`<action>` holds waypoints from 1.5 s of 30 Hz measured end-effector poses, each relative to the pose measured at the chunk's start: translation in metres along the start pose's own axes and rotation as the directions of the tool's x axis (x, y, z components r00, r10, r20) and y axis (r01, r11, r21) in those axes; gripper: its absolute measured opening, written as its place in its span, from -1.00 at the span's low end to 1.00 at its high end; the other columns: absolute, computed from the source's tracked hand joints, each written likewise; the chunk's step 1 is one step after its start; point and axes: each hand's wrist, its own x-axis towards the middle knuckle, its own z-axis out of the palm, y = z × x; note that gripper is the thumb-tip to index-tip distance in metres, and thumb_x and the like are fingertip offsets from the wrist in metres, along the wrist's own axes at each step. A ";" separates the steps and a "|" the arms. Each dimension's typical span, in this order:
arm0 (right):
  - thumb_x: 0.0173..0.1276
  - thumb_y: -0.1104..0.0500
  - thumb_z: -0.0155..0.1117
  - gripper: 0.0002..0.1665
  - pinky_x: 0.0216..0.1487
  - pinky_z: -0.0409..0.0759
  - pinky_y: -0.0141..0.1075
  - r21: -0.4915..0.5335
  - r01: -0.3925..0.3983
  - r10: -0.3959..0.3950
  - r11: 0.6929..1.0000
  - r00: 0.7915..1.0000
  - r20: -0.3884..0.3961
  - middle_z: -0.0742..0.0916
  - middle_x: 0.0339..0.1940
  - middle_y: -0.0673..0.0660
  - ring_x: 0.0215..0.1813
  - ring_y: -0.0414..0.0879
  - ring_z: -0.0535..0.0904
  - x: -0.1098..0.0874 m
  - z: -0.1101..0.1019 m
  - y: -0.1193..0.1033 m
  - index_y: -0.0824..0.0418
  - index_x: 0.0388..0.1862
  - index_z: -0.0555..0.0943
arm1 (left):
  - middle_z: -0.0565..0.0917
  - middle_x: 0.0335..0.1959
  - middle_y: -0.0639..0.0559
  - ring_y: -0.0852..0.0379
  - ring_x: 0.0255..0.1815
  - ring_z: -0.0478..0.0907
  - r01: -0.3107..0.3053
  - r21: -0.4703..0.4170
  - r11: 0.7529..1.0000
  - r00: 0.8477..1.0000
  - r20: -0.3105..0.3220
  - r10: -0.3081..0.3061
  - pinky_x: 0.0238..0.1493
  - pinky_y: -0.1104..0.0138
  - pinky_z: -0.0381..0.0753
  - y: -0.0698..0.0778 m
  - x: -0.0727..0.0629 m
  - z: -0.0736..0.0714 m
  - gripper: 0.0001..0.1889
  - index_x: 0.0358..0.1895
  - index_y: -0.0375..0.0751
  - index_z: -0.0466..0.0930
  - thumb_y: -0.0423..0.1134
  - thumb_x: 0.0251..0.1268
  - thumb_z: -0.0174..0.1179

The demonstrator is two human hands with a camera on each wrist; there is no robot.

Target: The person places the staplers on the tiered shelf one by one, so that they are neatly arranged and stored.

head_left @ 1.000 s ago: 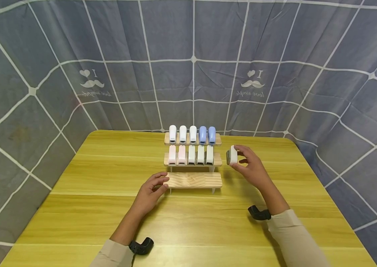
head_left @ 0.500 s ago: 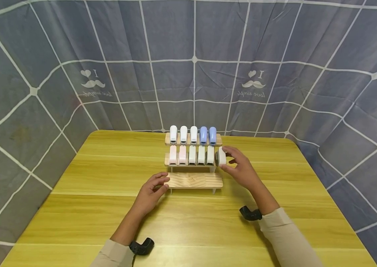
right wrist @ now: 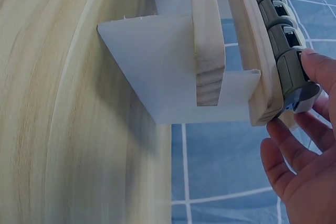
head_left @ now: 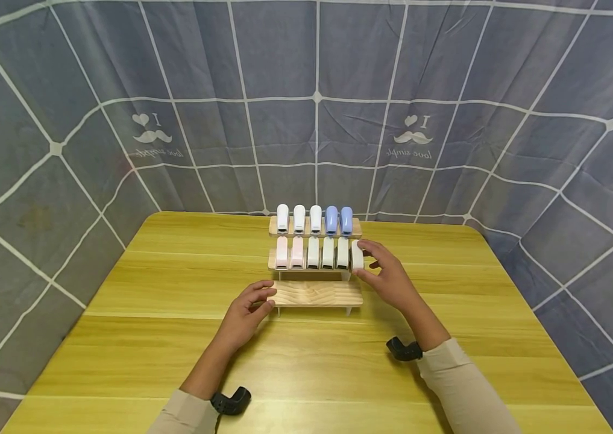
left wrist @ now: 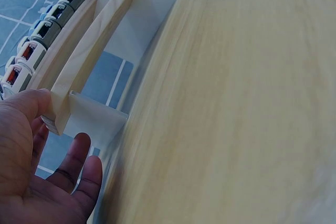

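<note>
My right hand (head_left: pixel 386 275) pinches a white-and-grey stapler-shaped device (head_left: pixel 357 256) at the right end of the middle shelf (head_left: pixel 272 260). In the right wrist view its grey base (right wrist: pixel 290 69) is against the last device in the row, at the board's end; whether it bears full weight there I cannot tell. My left hand (head_left: pixel 243 314) holds the left end of the bare front shelf (head_left: pixel 317 293) of the tiered wooden stand, thumb and fingers at opposite edges. Along the middle shelf stand pink devices (head_left: pixel 289 252) and pale grey-white ones (head_left: pixel 328 252).
On the back shelf (head_left: pixel 357 229) are white devices (head_left: pixel 299 218) and blue devices (head_left: pixel 339 220) of similar shape. White side supports (right wrist: pixel 152 61) carry the boards. The stand is on a yellow wood-grain table (head_left: pixel 187 265), with a grey checked curtain (head_left: pixel 284 132) behind.
My right hand has carried the white-and-grey device leftward, from beside the stand to the end of the middle row. My left hand stays on the front shelf.
</note>
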 end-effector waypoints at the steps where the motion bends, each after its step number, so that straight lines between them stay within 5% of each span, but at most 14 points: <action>1: 0.34 0.27 0.40 -0.30 0.02 0.56 0.07 -0.003 0.003 -0.003 1.000 1.000 -0.002 0.45 0.41 0.24 0.25 0.16 0.47 0.000 0.000 -0.001 0.28 0.43 0.39 | 0.47 0.32 -0.23 -0.21 0.25 0.47 0.000 0.000 1.000 1.000 0.000 0.000 0.17 -0.08 0.48 0.000 0.000 0.000 -0.73 0.10 -0.47 0.61 -0.43 0.42 0.18; 18: 0.34 0.28 0.39 -0.35 -0.04 0.56 0.13 -0.025 0.052 -0.053 0.998 0.997 -0.054 0.46 0.40 0.27 0.23 0.17 0.48 -0.001 0.006 0.003 0.32 0.38 0.43 | 0.47 0.32 -0.24 -0.20 0.23 0.48 -0.004 0.014 1.000 1.000 0.006 0.003 0.15 -0.04 0.50 -0.001 0.000 0.001 -0.74 0.10 -0.48 0.61 -0.44 0.42 0.17; 25: 0.37 0.26 0.37 -0.35 0.04 0.55 0.13 -0.033 0.019 -0.021 0.999 0.997 -0.070 0.44 0.43 0.24 0.28 0.16 0.45 -0.005 0.010 0.003 0.29 0.41 0.41 | 0.47 0.33 -0.14 -0.16 0.25 0.48 -0.017 0.011 1.000 1.000 -0.011 0.017 0.17 -0.04 0.49 -0.032 0.007 0.005 -0.72 0.13 -0.40 0.62 -0.38 0.43 0.19; 31: 0.39 0.24 0.35 -0.31 0.08 0.55 0.13 -0.038 0.007 -0.010 0.999 0.997 -0.079 0.41 0.47 0.22 0.34 0.16 0.43 -0.008 0.015 0.004 0.26 0.45 0.38 | 0.49 0.33 -0.01 -0.07 0.25 0.48 -0.012 0.007 1.000 1.000 -0.006 0.013 0.17 0.02 0.52 -0.041 0.007 0.003 -0.72 0.12 -0.28 0.66 -0.27 0.43 0.23; 45: 0.40 0.28 0.33 -0.30 0.00 0.59 0.11 -0.027 0.034 -0.038 0.999 0.986 -0.160 0.43 0.46 0.24 0.35 0.15 0.42 -0.012 0.026 0.006 0.25 0.48 0.35 | 0.48 0.33 0.03 -0.05 0.26 0.48 -0.012 0.014 1.000 1.000 0.005 0.012 0.17 0.03 0.52 -0.039 0.007 0.002 -0.71 0.12 -0.27 0.65 -0.24 0.44 0.22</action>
